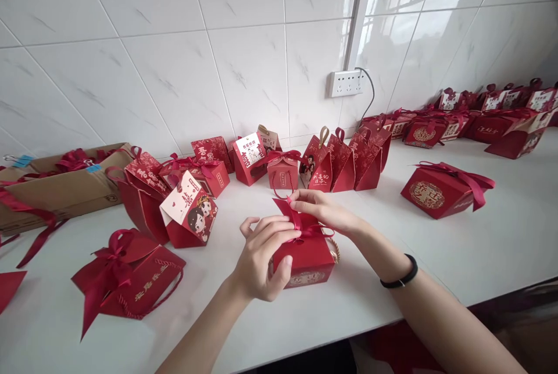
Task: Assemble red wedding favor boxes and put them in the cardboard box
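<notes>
In front of me on the white counter stands a red gift box point(309, 258) with a gold print on its front and a twisted gold cord at its right side. A dark red satin ribbon point(295, 218) is tied over its top. My left hand point(267, 252) curves round the box's left side, fingertips on the ribbon and thumb by the front. Between thumb and fingers, my right hand point(317, 208) pinches the ribbon near one of its ends, above the back of the lid. Part of the ribbon's knot is hidden by my fingers.
To the left sit a bow-tied red box point(131, 281) and a cardboard carton point(65, 200) holding ribbons. Several red boxes point(340, 162) line the tiled wall beneath a power strip point(347, 83). Another ribboned box point(440, 191) stands on the right.
</notes>
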